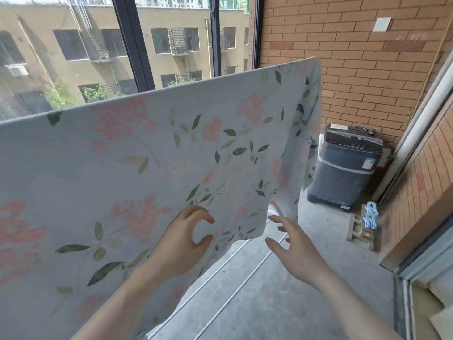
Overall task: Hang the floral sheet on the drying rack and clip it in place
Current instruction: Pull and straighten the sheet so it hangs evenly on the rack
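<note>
The floral sheet [152, 168] is draped over a high line or bar of the drying rack, its folded top edge running from the middle left of the frame up to the upper right of centre, so that the cloth hangs down as a broad panel filling the left and centre of the picture. It is judged to be hung this way so that it can dry spread flat, with clipping not yet done.

The left hand [181, 244] is held in front of the lower part of the panel, below centre, with thumb and forefinger curved into an open ring; nothing is gripped, and whether the fingertips touch the cloth cannot be told.

The right hand [291, 246] is held just right of the sheet's lower corner, fingers spread and relaxed, with nothing in it. The sheet's free corner lies between the two hands and slightly above them.

Thin rack rails [235, 271] are seen below the hands, lower centre. Blue clips [370, 215] are left on a small wooden stool [362, 233] at the right of the frame, well apart from both hands, beside a covered washing machine [343, 168].
</note>
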`<state>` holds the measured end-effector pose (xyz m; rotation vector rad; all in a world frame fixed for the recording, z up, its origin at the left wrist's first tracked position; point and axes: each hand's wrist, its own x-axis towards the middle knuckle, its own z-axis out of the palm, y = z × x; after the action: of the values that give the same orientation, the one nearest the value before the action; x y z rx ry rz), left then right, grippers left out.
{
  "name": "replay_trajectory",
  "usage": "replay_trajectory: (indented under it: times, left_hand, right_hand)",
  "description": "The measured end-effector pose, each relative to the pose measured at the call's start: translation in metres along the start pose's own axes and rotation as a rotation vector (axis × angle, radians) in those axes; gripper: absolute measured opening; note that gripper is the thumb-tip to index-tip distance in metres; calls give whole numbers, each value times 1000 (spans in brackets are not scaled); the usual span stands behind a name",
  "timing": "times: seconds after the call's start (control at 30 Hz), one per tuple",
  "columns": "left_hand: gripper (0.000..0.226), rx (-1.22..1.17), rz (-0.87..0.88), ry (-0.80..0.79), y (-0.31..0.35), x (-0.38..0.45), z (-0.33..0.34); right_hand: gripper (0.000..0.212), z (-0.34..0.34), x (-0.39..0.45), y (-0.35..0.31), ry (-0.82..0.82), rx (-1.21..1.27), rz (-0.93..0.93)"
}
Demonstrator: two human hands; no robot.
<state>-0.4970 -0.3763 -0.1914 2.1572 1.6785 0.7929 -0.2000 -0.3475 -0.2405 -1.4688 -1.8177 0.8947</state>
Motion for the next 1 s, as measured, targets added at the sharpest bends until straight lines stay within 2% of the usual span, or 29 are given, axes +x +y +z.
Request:
replay_trajectory:
  times: [0.37, 0.57, 0.73, 1.0]
  left_hand:
    - [26, 31, 57, 80, 19, 171, 33]
    - [25, 20, 87, 79, 33, 295, 59]
    - [25, 63, 171, 61, 68, 399, 79]
    - [28, 213, 270, 76, 135, 532, 116]
  right_hand:
    - [44, -94, 148, 39, 22, -60, -91]
    - [43, -161, 245, 63, 57, -106, -114]
    - [40, -222, 307, 89, 159, -85, -105]
    - [38, -313, 404, 137, 210, -51, -174]
